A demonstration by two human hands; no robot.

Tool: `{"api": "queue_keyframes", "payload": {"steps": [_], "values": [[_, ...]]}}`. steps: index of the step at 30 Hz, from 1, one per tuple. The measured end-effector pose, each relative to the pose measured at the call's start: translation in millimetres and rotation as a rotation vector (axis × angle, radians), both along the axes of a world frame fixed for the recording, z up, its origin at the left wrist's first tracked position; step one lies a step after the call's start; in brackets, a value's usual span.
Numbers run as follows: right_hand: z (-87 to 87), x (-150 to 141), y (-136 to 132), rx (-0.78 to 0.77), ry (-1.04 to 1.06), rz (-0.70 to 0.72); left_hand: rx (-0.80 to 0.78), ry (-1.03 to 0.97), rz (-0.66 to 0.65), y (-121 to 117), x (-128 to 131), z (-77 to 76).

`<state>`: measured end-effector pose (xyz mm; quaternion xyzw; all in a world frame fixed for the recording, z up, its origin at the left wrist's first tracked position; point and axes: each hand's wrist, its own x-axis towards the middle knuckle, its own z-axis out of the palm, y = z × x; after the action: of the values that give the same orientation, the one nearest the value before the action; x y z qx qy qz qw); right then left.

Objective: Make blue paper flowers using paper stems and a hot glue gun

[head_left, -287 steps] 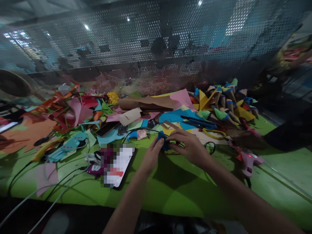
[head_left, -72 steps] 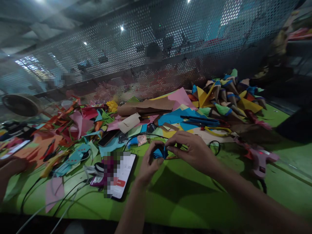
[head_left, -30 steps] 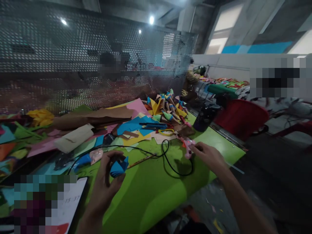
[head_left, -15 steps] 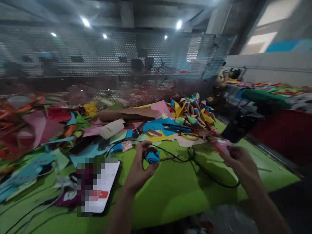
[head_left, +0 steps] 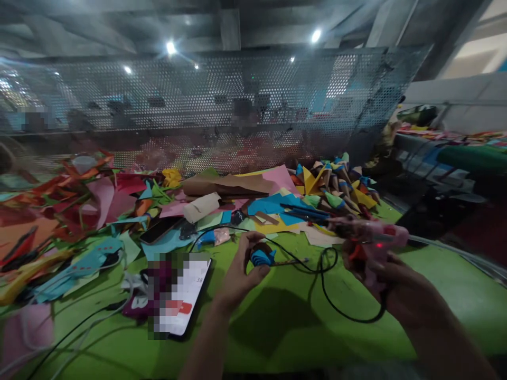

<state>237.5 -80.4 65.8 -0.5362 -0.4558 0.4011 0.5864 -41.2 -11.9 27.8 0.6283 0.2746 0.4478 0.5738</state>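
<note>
A small piece of folded, layered blue paper (head_left: 263, 256) sits in my left hand (head_left: 242, 277), pinched between thumb and curled fingers above the green table. My right hand (head_left: 404, 282) is wrapped round the handle of a pink glue gun (head_left: 376, 237), raised off the table at the right. Its nozzle points left and a red light glows on its body. A black cord (head_left: 328, 295) loops from the handle across the table. Behind my left hand a thin stick (head_left: 291, 262) lies on the green surface.
A phone (head_left: 186, 295) with a lit screen lies left of my left hand. Colourful paper scraps (head_left: 99, 200) heap at the left. Blue sheets (head_left: 273, 203) and scissors lie behind the hands. Rolled paper cones (head_left: 336, 184) pile at the back right, before a perforated metal screen (head_left: 222, 111).
My right hand has left the blue paper, reached right, and lifted the pink glue gun off the table, bringing it nearer. My left hand keeps hold of the blue paper. The view turned right, then partly back.
</note>
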Motion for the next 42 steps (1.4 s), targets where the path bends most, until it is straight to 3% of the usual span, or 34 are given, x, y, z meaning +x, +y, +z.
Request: {"api": "queue_keyframes", "payload": {"steps": [4,10,15,21,28,42], "values": [[0.5,-14,5,-0.12,0.014,0.145,-0.026,-0.019,-0.008,2,0,0.4],[4.5,-31,8,-0.019,-0.276,0.316,-0.058,0.021,0.002,0,-1,2.7],[4.7,-35,9,0.118,-0.508,0.342,-0.051,0.016,0.0,1,-1,1.2],[10.0,-42,14,0.226,-0.631,0.332,-0.037,0.063,0.013,1,-1,1.8],[20.7,-51,17,0.188,-0.678,0.43,-0.057,0.051,-0.004,-1,-1,3.0],[11.7,-47,20,0.178,-0.699,0.416,-0.063,0.033,-0.009,-1,0,3.2]]}}
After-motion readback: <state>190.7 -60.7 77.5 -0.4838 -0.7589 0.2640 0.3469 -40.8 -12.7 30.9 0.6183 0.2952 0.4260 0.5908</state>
